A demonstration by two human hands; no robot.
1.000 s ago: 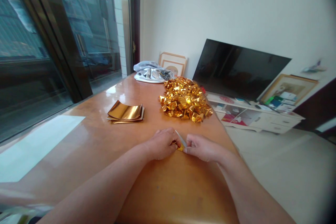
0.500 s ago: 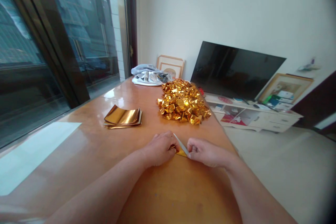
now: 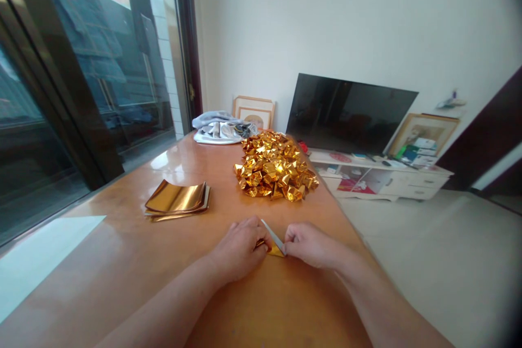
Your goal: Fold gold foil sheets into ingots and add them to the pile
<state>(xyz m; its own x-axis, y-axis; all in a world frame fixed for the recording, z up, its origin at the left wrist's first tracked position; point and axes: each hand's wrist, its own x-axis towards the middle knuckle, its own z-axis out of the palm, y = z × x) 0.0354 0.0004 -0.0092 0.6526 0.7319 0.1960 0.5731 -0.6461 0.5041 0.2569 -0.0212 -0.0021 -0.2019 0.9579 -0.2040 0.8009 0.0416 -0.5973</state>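
Small folded piece of gold foil paper (image 3: 274,246) sits flat on the glossy orange-brown wooden desk (image 3: 122,261), near its right edge, pinned between both hands. White reverse side shows as a raised flap at the top.

Left hand (image 3: 240,247): fingers curled down, fingertips pressing the paper's left end onto the desk; looks like it's anchoring the piece so the crease doesn't slip. Right hand (image 3: 310,243): thumb and forefinger pinched on the right corner, the rest loosely curled. Both wrists rest on the desk, probably for steadiness on such a small fold.

Further out: stack of flat gold foil sheets (image 3: 178,200) to the left, within reach of the left hand. Heap of crumpled-looking folded gold foil pieces (image 3: 274,172) ahead, well apart from the hands. Grey and white bundle of cloth (image 3: 220,131) at the far end of the desk. Beyond: black flat-screen TV (image 3: 346,115) on a low white cabinet (image 3: 391,185).
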